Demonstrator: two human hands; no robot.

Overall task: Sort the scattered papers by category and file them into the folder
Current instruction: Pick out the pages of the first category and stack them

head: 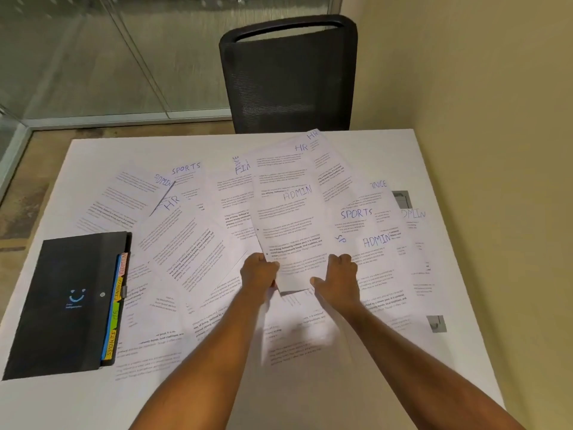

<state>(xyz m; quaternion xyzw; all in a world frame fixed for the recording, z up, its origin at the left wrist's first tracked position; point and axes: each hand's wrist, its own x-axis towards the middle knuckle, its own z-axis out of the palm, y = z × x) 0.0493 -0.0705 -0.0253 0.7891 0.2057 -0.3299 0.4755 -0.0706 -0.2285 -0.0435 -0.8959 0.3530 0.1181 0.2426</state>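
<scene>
**Head view, tabletop.** My left hand [259, 273] and right hand [338, 277] meet just below the centre of the white table [384, 156]. Each has its fingers curled round the bottom edge of a held bundle of sheets [288, 212]. The left takes the lower left corner, the right the lower right, thumb stretched inward. The front sheet is hand-marked ADMIN. Two sheets marked HR fan out behind its top right corner; I cannot tell whether they belong to the bundle or lie on the table. The bundle tilts up and away from me, hiding whatever is under it.

Around it, loose papers [192, 252] overlap across most of the surface. To the left I read SPORTS, ADMIN and HR. Just left of the bundle is a partly covered FINANCE heading. To the right are SPORTS, ADMIN, a clipped FINANCE heading and a faint ADMIN near the table's right edge. Sheets beneath my forearms are blurred and partly covered.

The black folder [62, 305] lies closed at the near left of the table, well apart from both hands. Coloured index tabs [116, 305] stick out along its right edge, lettered ADMIN, FINANCE, HR and SPORTS from far to near.

Beyond the far edge stands a black mesh chair [288, 79], close against the table. A glass partition [93, 57] is behind to the left and a plain wall [480, 72] to the right.
</scene>
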